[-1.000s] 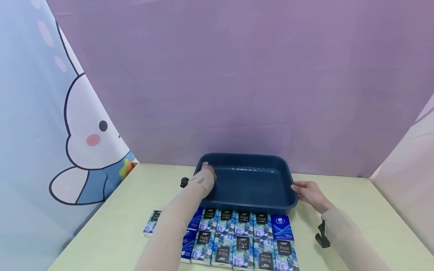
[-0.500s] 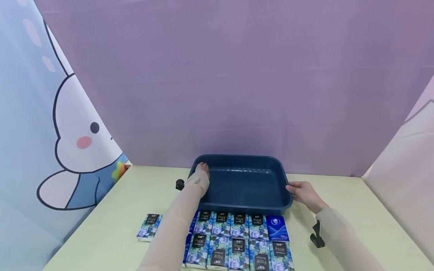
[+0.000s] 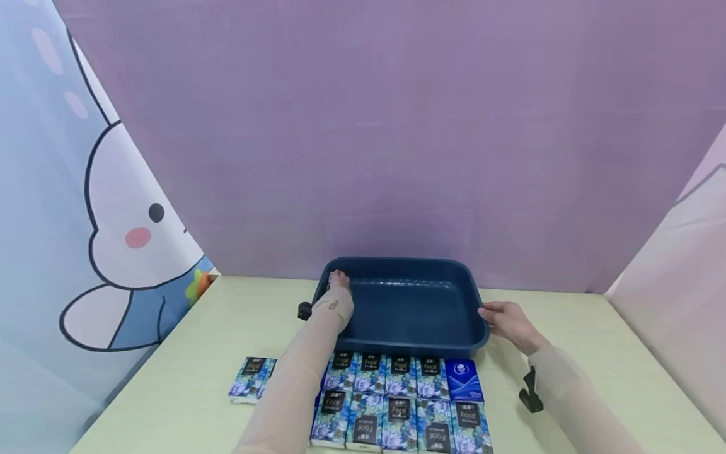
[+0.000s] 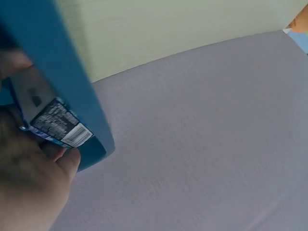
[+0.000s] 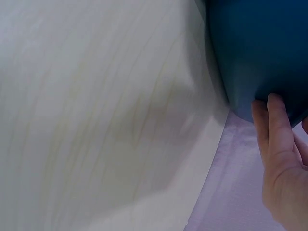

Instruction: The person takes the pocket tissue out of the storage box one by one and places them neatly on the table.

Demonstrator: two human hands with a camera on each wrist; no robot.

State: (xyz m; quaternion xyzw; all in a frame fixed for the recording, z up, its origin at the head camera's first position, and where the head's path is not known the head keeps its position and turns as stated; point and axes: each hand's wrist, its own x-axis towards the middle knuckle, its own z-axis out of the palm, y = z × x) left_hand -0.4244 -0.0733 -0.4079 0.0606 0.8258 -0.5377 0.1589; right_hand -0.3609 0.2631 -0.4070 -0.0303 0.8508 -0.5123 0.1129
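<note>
A dark blue plastic tray (image 3: 414, 315) with raised walls stands near the purple wall. My left hand (image 3: 340, 282) is inside its far left corner and holds a tissue pack (image 4: 55, 118) by the wall; the pack's barcode end shows in the left wrist view. My right hand (image 3: 510, 323) holds the tray's right rim, with fingers (image 5: 279, 125) against the outer wall. In front of the tray, two rows of tissue packs (image 3: 399, 413) lie side by side, mostly floral, with a plain blue pack (image 3: 464, 380) at the back right. My left sleeve hides the left end.
Separate floral packs (image 3: 249, 378) lie left of the rows, partly behind my left sleeve. The pale table (image 3: 187, 378) meets a purple cloth wall (image 3: 363, 145) behind the tray. A rabbit-print cloth (image 3: 130, 239) hangs on the left.
My left hand has settled lower in the tray's far left corner with the pack. The right hand keeps its place on the rim. The head view has shifted slightly.
</note>
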